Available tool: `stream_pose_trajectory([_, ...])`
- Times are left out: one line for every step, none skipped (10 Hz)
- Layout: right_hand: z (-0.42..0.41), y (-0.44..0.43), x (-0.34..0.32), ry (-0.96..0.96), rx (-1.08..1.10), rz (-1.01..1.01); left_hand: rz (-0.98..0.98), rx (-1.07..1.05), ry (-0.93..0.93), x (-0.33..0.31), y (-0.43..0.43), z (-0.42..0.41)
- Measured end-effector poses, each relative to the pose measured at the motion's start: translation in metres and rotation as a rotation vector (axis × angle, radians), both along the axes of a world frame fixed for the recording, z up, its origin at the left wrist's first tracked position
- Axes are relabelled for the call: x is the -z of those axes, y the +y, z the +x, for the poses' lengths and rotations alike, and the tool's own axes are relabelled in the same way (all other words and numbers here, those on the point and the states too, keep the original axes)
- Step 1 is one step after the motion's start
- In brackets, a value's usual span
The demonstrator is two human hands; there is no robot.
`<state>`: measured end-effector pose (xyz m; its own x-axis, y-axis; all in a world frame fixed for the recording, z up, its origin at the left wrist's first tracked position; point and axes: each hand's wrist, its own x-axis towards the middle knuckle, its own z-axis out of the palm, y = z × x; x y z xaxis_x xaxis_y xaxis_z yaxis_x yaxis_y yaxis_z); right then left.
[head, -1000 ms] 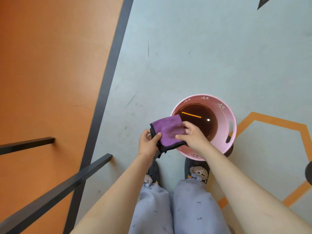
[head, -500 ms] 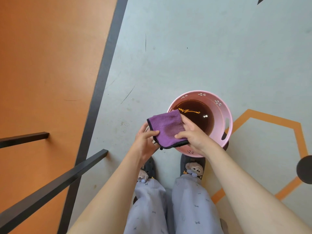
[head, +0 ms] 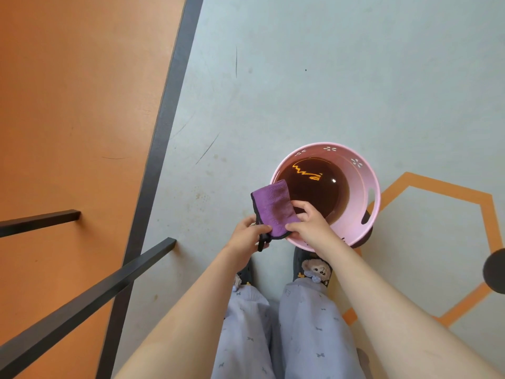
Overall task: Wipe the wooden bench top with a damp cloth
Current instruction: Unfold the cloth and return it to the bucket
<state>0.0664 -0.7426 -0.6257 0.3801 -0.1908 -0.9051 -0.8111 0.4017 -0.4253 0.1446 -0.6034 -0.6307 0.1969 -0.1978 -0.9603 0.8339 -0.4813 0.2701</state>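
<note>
A purple cloth point(head: 273, 207) with a black edge is held between both hands, folded narrow and standing on end beside the rim of a pink bucket point(head: 369, 173). My left hand point(head: 247, 237) pinches its lower left corner. My right hand point(head: 310, 224) grips its lower right side, over the bucket's near rim. The bucket holds dark water that ripples. The wooden bench top point(head: 73, 105) is the broad orange-brown surface with a dark edge strip along the left of the view.
Two black metal bars point(head: 90, 294) cross the bench at lower left. The pale grey floor point(head: 328, 77) has orange line markings at right. A dark round object point(head: 496, 270) sits at the right edge. My feet in slippers stand just below the bucket.
The cloth has been folded from a wide flat shape into a narrower upright one. Both hands have shifted closer together at its lower end. The water's surface has begun rippling.
</note>
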Motion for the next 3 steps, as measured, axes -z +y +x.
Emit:
stream_pose_trajectory([0.001, 0.004, 0.005, 0.010, -0.070, -0.108, 0.048, 0.072, -0.124, 0.001, -0.006, -0.001])
stream_pose_trajectory([0.005, 0.005, 0.007, -0.008, -0.110, -0.159, 0.084, 0.118, -0.207, 0.002, -0.009, -0.003])
stream_pose_trajectory([0.004, 0.003, -0.005, -0.008, -0.228, -0.250, 0.178, 0.131, -0.255, -0.010, -0.006, -0.007])
